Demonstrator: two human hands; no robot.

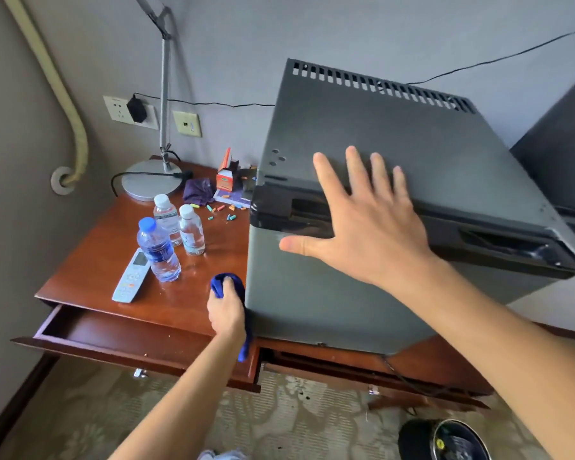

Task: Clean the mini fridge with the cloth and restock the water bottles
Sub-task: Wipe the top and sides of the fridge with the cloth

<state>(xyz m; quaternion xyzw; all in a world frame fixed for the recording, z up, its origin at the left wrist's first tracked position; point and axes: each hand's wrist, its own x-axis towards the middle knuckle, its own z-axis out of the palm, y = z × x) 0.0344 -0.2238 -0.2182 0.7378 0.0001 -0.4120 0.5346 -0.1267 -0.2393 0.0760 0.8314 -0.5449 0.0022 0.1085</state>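
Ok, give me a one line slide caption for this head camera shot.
Left hand wipes the mini fridge side with a blue cloth while the right hand reaches over its top; three water bottles wait on the desk.

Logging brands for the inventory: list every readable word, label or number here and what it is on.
No text reads clearly.
Blue-capped clear plastic water bottle: blue label blurred.
Two white-capped clear water bottles: labels too small.
White remote control: markings illegible.
Orange cardboard box: print blurred.

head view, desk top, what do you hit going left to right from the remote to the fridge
remote → blue-capped bottle → white-capped bottle → left hand gripping the blue cloth → mini fridge with the right hand spread at its top front edge
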